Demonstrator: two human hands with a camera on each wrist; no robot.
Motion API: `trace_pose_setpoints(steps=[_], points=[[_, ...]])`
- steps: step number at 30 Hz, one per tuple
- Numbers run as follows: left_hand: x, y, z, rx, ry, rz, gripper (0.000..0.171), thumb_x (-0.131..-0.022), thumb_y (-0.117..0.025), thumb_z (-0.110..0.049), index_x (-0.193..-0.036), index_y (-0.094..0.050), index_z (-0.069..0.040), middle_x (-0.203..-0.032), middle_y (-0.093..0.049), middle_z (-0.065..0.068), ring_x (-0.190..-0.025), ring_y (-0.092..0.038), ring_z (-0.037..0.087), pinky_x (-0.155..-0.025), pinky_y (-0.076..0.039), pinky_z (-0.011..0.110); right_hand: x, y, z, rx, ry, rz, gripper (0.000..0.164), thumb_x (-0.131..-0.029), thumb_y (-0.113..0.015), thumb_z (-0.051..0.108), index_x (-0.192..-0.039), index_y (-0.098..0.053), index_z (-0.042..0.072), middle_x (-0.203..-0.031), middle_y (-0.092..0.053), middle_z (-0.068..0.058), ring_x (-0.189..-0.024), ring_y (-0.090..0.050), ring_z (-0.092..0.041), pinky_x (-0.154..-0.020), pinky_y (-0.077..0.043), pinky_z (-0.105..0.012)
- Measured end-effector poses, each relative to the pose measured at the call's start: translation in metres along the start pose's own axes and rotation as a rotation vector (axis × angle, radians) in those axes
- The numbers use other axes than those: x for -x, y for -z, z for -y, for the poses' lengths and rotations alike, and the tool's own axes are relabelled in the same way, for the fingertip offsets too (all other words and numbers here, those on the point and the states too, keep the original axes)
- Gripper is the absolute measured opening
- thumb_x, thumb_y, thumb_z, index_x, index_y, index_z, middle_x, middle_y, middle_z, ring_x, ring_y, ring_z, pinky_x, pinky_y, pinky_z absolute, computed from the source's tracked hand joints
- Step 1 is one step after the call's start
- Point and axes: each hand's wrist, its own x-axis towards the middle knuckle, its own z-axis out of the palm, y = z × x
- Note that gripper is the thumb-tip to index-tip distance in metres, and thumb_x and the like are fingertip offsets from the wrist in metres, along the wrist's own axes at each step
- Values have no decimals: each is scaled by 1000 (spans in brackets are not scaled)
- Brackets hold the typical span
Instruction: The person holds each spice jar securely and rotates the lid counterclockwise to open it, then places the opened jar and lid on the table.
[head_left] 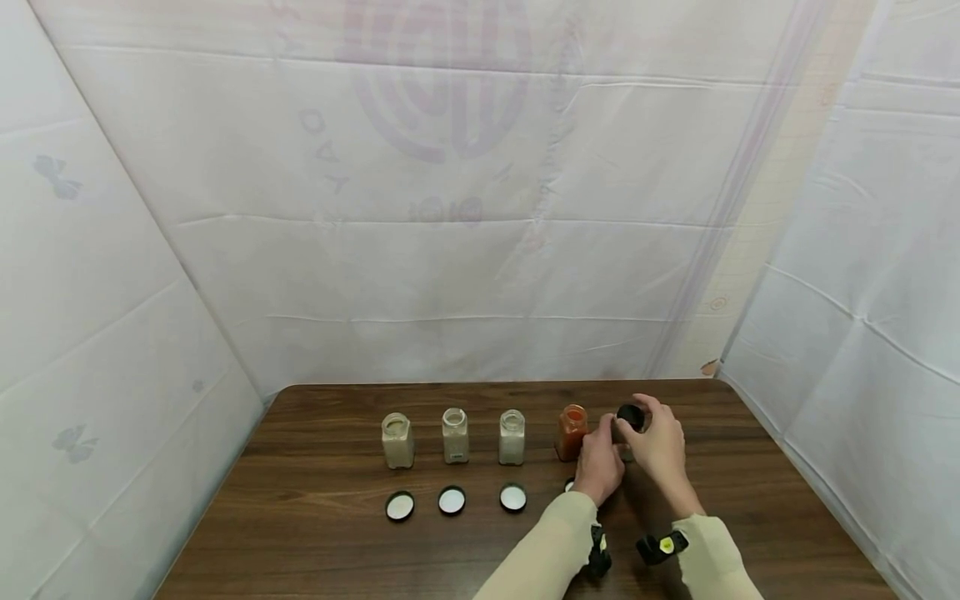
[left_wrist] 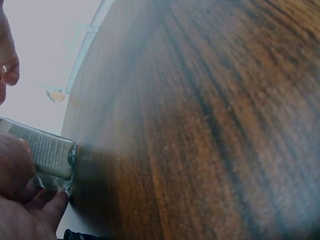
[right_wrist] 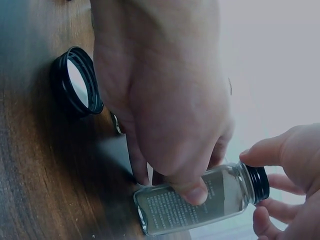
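Observation:
My left hand (head_left: 600, 467) grips the body of a square glass jar (right_wrist: 170, 212) with pale powder and a printed label. In the left wrist view the jar (left_wrist: 52, 152) stands on the table within the curled fingers. Around the black screw lid (right_wrist: 258, 184) at the jar's mouth, my right hand (head_left: 662, 446) holds its thumb and fingertips. The lid appears seated on the neck. Just left of the left hand stands an uncapped jar of orange-red powder (head_left: 572, 433). A loose black lid (right_wrist: 77, 82) with a white liner lies near the left hand, partly hidden in the head view.
Further left stand three uncapped jars of pale powder: one jar (head_left: 397, 442), a second jar (head_left: 455, 437) and a third jar (head_left: 512, 439). Before them lie lids with white liners upward: a lid (head_left: 400, 506), another lid (head_left: 452, 500) and another (head_left: 513, 497). White sheeting (head_left: 465, 275) surrounds the wooden table (head_left: 315, 533).

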Motion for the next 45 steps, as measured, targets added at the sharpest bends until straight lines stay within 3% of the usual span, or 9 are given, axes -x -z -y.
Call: trace_pose_setpoints(steps=[4, 8, 10, 12, 14, 16, 25, 38, 45], points=[[0, 1, 0, 12, -13, -2, 43, -94, -67, -1, -133, -55, -16, -96, -70, 3, -82, -68, 14, -72, -56, 27, 0, -1, 0, -6, 20, 24, 51, -95, -66, 9, -143, -54, -1, -135, -56, -30, -81, -58, -37, -80, -45, -51], [1, 2, 0, 25, -25, -8, 42, -94, -67, -1, -132, -55, -15, -97, -71, 4, -81, -68, 14, -70, -55, 27, -1, -2, -1, -15, 28, 38, 52, -94, -63, 5, -145, -53, 1, -135, -57, -29, -55, -48, -27, -65, -42, -39], [1, 2, 0, 27, -25, -11, 42, -94, -67, -1, -131, -56, -16, -96, -71, 4, -80, -68, 14, -70, -55, 27, 0, -2, -1, -20, 29, 42, 52, -94, -63, 5, -145, -53, 1, -137, -56, -29, -68, -55, -34, -69, -45, -43], [1, 2, 0, 30, -27, -12, 45, -92, -67, 2, -132, -56, -16, -95, -71, 4, -79, -68, 13, -69, -55, 27, 0, -2, -1, -18, 28, 40, 52, -95, -63, 9, -146, -52, 1, -140, -53, -30, -94, -55, -44, -81, -45, -53], [1, 2, 0, 32, -27, -15, 47, -91, -67, 3, -132, -56, -16, -95, -71, 3, -79, -68, 13, -70, -55, 27, 1, -2, -1, -11, 19, 25, 53, -96, -66, 14, -145, -52, 1, -140, -51, -30, -115, -46, -51, -93, -40, -62], [1, 2, 0, 30, -24, -15, 47, -91, -67, 4, -132, -56, -16, -96, -71, 3, -81, -69, 13, -71, -56, 27, 3, -2, -1, -6, -6, -1, 55, -96, -69, 21, -144, -52, 1, -139, -51, -29, -126, -38, -53, -99, -33, -68], [0, 1, -3, 36, 39, 18, 41, -96, -69, -5, -132, -55, -19, -107, -72, 2, -90, -70, 13, -81, -58, 30, 5, -4, -3, 44, -81, -126, 53, -90, -81, 33, -128, -63, 0, -117, -62, -24, -109, -51, -46, -89, -40, -63], [-1, 1, -1, 10, 11, 1, 45, -92, -67, 2, -131, -56, -17, -97, -71, 3, -81, -68, 14, -70, -55, 28, 4, 0, -3, 21, -45, 60, 53, -97, -63, 19, -146, -53, 1, -149, -42, -31, -122, -37, -52, -101, -29, -69], [-1, 0, 1, 14, 15, 6, 50, -89, -67, 5, -133, -55, -18, -94, -70, 2, -77, -66, 12, -68, -54, 26, 4, -1, -3, 23, -38, 50, 58, -97, -65, 22, -148, -49, 1, -145, -44, -30, -121, -37, -53, -98, -31, -69]])
